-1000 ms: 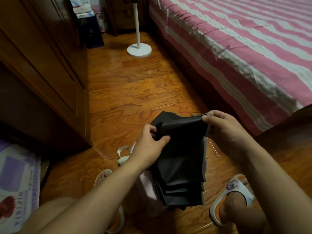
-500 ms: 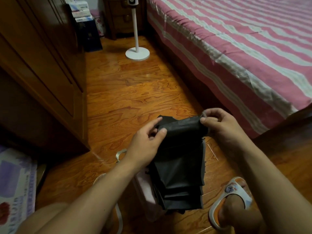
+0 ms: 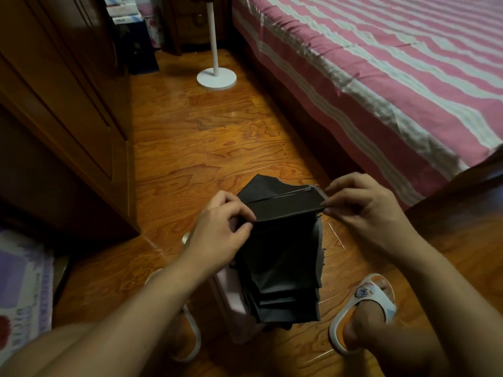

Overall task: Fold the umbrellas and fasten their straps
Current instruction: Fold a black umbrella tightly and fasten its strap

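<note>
A collapsed umbrella (image 3: 283, 268) with black inner cloth and a pale pink outer side hangs between my knees above the wood floor. Its black panels lie in flat pleats, stacked toward the bottom. My left hand (image 3: 217, 235) pinches the left end of a stretched fold of the cloth near the top. My right hand (image 3: 362, 210) pinches the right end of the same fold, where thin metal rib tips show. No strap is visible.
A bed with a pink and white striped cover (image 3: 381, 77) fills the right side. A wooden wardrobe (image 3: 68, 118) stands on the left. A white fan stand (image 3: 216, 77) is on the floor ahead. My slippered feet (image 3: 364, 306) flank the umbrella.
Both hands have drawn one black panel taut and flat between them; the left hand shifted its pinch from the bunched cloth to the fold's left edge.
</note>
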Action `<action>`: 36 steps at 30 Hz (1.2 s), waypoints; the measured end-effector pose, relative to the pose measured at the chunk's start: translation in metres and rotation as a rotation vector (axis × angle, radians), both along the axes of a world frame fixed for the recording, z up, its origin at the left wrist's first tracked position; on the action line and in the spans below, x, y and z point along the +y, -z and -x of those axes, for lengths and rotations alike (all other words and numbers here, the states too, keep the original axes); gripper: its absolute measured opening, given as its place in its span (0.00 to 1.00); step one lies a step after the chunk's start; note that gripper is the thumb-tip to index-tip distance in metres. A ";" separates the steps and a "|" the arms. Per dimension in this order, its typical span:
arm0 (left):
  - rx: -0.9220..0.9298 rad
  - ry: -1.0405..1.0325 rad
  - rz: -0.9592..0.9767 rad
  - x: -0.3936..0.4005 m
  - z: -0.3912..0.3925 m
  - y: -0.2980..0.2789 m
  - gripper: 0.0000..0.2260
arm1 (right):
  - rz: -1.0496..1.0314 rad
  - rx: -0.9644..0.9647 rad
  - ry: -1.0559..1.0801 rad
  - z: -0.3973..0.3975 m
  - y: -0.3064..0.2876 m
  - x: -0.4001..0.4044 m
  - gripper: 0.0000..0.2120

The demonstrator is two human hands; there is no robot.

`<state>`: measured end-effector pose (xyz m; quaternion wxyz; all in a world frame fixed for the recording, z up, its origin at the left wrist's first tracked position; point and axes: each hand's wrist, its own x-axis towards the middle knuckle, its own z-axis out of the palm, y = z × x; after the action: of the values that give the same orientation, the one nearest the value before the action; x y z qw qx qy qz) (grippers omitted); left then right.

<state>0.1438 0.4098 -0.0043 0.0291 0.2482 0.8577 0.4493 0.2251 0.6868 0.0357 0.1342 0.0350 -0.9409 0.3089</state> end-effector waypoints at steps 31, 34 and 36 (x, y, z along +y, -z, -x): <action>0.015 0.693 0.820 -0.003 -0.040 0.089 0.17 | 0.639 -0.662 0.320 0.137 0.064 -0.034 0.12; -0.104 0.706 0.857 -0.003 -0.038 0.074 0.17 | 0.737 -0.606 0.213 0.082 0.024 -0.036 0.04; -0.214 0.710 0.869 -0.003 -0.033 0.051 0.15 | 0.721 -0.628 0.188 0.036 0.007 -0.040 0.06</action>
<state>0.1768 0.4069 -0.0555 0.3642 0.4395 0.8201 0.0404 0.1888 0.6467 0.0284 -0.1252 -0.1938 -0.7682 0.5972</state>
